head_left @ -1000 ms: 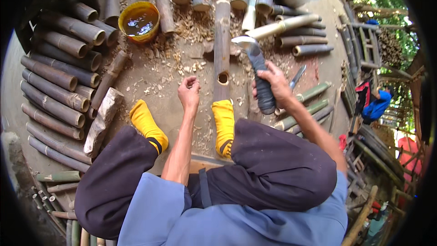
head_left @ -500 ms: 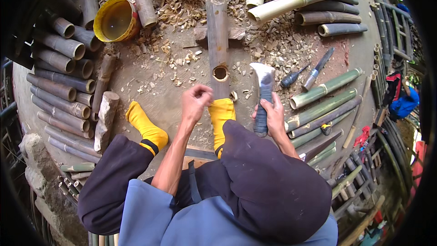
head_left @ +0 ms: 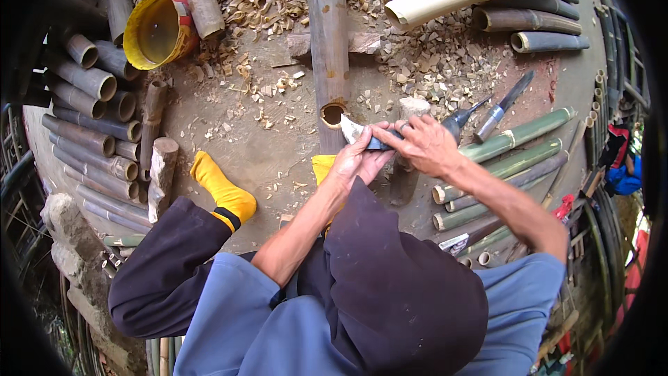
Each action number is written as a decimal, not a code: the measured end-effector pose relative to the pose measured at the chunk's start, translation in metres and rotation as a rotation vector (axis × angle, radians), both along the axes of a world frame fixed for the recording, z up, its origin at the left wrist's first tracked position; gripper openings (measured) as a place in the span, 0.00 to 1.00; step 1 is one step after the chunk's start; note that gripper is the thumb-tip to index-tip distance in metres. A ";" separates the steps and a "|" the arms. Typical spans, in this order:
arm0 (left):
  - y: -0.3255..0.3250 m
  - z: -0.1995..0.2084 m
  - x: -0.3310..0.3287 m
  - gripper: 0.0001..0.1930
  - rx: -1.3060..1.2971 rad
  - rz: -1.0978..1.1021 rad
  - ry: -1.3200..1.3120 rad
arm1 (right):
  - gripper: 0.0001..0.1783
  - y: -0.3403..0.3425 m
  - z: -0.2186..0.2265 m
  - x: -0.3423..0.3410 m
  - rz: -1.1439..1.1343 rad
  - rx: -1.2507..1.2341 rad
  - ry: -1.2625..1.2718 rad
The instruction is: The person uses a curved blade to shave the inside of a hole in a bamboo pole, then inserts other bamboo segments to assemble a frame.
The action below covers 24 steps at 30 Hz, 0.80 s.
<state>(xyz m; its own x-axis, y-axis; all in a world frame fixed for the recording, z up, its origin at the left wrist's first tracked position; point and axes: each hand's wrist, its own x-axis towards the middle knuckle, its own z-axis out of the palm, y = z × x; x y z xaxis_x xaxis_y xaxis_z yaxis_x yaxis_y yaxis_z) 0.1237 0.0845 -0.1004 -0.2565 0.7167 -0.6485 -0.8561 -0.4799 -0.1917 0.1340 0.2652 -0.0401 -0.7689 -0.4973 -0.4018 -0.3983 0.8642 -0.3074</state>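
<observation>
A short tool with a pale flared blade (head_left: 352, 129) and a dark handle is held across both my hands. My left hand (head_left: 356, 161) is closed around it from below, with the thumb near the blade. From above, my right hand (head_left: 431, 145) curls its fingers over the dark part and hides most of it. The blade tip is close beside a round hole in an upright-lying bamboo tube (head_left: 328, 49); I cannot tell whether they touch. Behind my right hand, a pale-topped wooden piece (head_left: 414, 106) is mostly covered.
A wooden block (head_left: 362, 43) lies across the bamboo's line. Wood chips (head_left: 431, 63) litter the ground. To the right are a knife (head_left: 504, 106), a dark-handled spike (head_left: 457, 122) and green bamboo tubes (head_left: 522, 131). Left stand a yellow bucket (head_left: 132, 35) and stacked bamboo (head_left: 90, 83).
My left hand has moved right and taken hold of the tool. My right hand has turned it from upright to slanting, bringing the blade left toward the hole. The view has shifted slightly.
</observation>
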 end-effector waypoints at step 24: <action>-0.006 0.009 -0.062 0.18 -0.593 -0.891 0.417 | 0.24 -0.054 0.005 -0.005 -0.817 -0.328 -0.290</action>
